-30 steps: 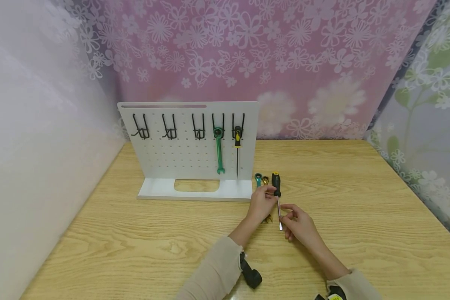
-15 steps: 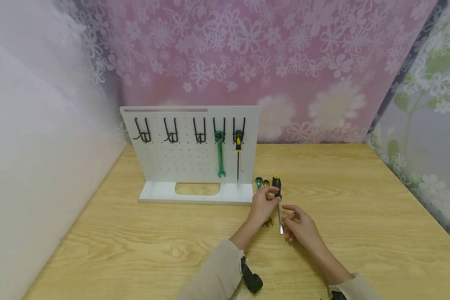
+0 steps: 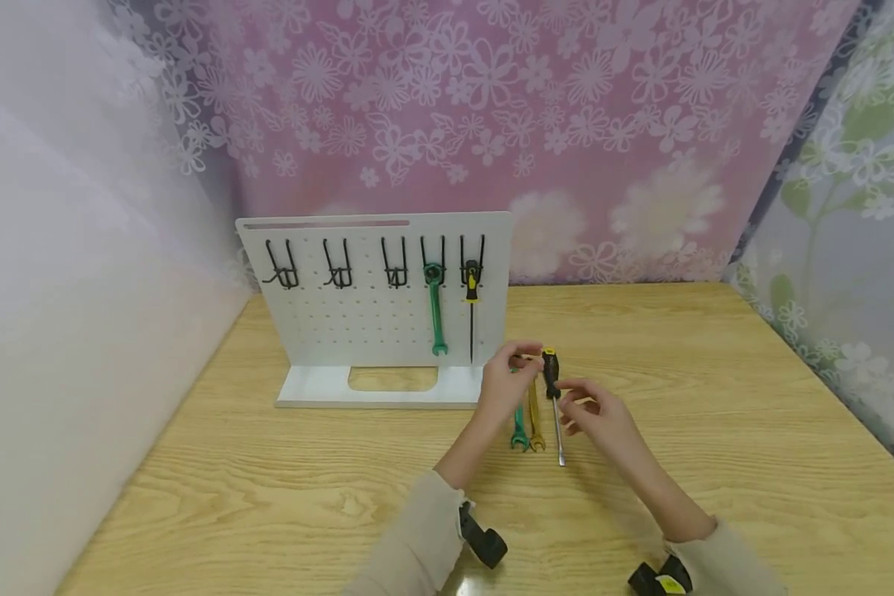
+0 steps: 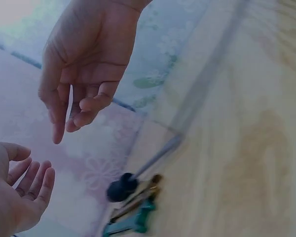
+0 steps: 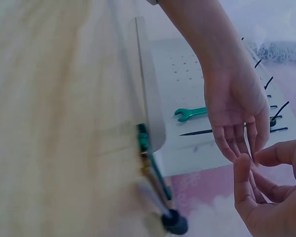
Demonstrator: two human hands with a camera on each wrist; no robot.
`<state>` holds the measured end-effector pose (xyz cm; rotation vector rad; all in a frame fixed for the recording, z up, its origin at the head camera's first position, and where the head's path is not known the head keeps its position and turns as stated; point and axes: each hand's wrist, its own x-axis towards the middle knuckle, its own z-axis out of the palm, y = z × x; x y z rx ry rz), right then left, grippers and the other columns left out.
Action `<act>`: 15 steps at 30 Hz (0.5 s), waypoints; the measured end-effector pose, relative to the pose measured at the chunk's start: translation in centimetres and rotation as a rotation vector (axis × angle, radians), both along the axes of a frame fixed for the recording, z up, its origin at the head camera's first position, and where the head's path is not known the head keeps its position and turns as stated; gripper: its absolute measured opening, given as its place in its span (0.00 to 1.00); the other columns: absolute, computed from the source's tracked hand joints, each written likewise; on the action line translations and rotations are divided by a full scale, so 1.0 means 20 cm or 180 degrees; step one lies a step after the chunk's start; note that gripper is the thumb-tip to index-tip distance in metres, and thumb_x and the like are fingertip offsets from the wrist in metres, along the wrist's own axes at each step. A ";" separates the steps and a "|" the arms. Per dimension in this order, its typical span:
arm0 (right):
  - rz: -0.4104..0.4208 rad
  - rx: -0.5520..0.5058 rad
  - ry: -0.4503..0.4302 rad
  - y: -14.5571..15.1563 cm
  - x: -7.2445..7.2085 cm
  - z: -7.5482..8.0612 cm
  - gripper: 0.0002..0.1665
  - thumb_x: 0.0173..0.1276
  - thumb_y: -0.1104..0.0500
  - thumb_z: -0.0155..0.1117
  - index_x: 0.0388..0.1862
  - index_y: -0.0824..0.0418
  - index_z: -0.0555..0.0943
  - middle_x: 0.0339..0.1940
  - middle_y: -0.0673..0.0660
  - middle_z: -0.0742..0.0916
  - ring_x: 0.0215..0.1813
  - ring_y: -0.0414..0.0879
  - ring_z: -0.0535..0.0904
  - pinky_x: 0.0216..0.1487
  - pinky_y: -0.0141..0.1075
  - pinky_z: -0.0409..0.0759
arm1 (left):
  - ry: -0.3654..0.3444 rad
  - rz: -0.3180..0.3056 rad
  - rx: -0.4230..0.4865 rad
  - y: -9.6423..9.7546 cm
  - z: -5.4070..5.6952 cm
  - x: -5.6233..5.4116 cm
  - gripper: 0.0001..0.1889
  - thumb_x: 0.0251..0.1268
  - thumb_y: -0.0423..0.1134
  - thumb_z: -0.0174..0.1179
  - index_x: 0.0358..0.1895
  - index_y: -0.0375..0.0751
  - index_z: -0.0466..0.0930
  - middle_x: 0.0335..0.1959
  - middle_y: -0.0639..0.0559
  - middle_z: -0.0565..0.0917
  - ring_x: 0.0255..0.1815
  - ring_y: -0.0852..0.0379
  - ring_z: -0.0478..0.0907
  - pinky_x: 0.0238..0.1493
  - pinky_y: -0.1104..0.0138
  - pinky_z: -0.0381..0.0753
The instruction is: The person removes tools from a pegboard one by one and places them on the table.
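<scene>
A flat-tip screwdriver (image 3: 551,374) with a black handle lies on the table, right of a gold wrench (image 3: 534,414) and a green wrench (image 3: 520,429). My left hand (image 3: 505,385) hovers over the wrenches' upper ends, hiding part of them, its fingers loosely bent and holding nothing. Right of the screwdriver is my right hand (image 3: 603,418), also without anything between its fingers. In the left wrist view both hands are raised apart from the tools, and the screwdriver (image 4: 122,187) lies beside the wrenches. The right wrist view shows the fingertips of the left hand (image 5: 237,106) near those of the right.
A white pegboard stand (image 3: 343,331) stands behind and left of the hands, with several black hooks. On its two right-hand hooks hang a green wrench (image 3: 435,314) and a yellow-black screwdriver (image 3: 472,290). Wood tabletop (image 3: 715,397) extends right; a patterned backdrop (image 3: 447,99) rises behind.
My left hand has come off the screwdriver's handle and shifted up and left, uncovering the wrenches' lower ends. My right hand has moved slightly forward, from the shaft's tip toward the handle.
</scene>
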<state>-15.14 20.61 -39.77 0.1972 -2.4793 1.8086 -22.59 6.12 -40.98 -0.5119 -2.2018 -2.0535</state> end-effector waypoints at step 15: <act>0.0255 -0.0111 0.0267 -0.29 -0.27 0.24 0.19 0.67 0.64 0.56 0.55 0.70 0.72 0.45 0.66 0.77 0.43 0.53 0.77 0.42 0.37 0.79 | 0.0406 0.0719 0.0368 -0.40 0.25 -0.12 0.10 0.63 0.32 0.57 0.47 0.35 0.77 0.43 0.49 0.79 0.38 0.55 0.76 0.39 0.67 0.79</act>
